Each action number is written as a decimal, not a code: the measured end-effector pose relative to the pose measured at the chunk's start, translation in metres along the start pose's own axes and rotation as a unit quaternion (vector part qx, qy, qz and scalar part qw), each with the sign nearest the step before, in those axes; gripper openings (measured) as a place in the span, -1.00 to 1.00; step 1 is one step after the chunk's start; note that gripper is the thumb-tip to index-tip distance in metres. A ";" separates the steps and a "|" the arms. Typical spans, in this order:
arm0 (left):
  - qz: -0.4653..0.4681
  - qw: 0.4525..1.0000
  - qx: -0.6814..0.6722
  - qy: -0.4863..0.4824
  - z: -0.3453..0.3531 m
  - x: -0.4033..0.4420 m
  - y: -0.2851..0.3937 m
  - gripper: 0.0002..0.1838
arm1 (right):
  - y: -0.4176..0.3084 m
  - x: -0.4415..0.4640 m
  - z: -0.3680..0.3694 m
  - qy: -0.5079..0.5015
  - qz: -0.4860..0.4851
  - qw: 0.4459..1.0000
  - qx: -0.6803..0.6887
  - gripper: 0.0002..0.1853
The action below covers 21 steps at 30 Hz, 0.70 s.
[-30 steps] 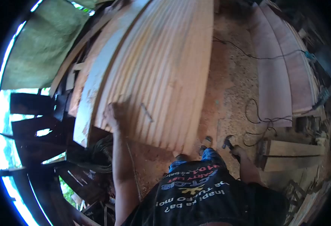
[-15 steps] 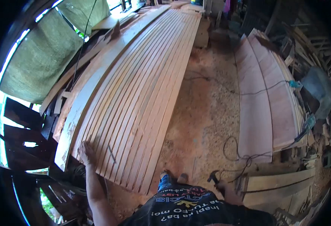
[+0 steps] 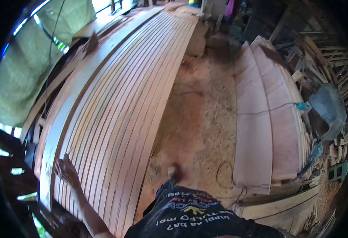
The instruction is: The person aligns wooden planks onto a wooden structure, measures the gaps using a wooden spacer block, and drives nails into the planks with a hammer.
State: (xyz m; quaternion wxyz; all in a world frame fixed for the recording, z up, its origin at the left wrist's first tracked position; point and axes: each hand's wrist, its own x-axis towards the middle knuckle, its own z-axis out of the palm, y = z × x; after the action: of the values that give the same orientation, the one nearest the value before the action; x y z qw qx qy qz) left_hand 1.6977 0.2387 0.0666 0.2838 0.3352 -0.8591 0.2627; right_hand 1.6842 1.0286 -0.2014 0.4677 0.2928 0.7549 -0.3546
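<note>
My left hand [image 3: 66, 171] is at the left edge of the row of long, narrow wooden strips [image 3: 118, 119], close to a wider plank [image 3: 69, 103]. Its fingers are closed in a pinch. A small pale tip shows above them, too small to name. The strips lie side by side, with dark gaps between several of them. My right hand is out of view.
To the right of the strips is a dusty dirt floor [image 3: 197, 135]. Beyond it lie stacked plywood sheets [image 3: 253, 146] with a thin cable across them. More boards [image 3: 277, 206] lie at lower right. A green tarp [image 3: 27, 75] hangs at left.
The view has shifted forward along the strips. My left hand has gone from resting on the strips to a pinch. My right hand and its hammer have left view; the thin bar no longer shows.
</note>
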 end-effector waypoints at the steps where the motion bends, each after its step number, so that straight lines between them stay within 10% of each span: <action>1: 0.018 1.000 -0.017 0.017 0.005 0.026 0.034 -0.79 | -0.022 0.008 -0.011 0.004 -0.006 1.000 0.009 -0.80; 7: 0.171 0.926 -0.330 0.068 0.031 0.185 0.254 -0.76 | -0.144 0.052 -0.062 -0.001 -0.004 0.998 0.055 -0.83; 17: -0.090 0.647 -0.731 -0.199 0.154 0.346 0.542 -0.79 | -0.358 0.188 -0.143 0.083 -0.010 0.996 0.028 -0.76; 19: -0.164 0.595 -0.769 -0.166 0.199 0.376 0.568 -0.75 | -0.367 0.209 -0.171 0.076 -0.169 0.981 -0.057 -0.78; 21: -0.271 0.618 -0.722 -0.153 0.225 0.404 0.585 -0.70 | -0.387 0.273 -0.198 0.048 -0.057 0.997 0.032 -0.79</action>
State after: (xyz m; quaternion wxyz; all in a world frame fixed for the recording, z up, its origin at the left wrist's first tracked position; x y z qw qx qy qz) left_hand 0.9547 0.2947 0.0242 0.3575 0.2754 -0.6730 -0.5860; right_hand 1.1792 0.9952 -0.2882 0.4008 0.2811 0.7798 -0.3903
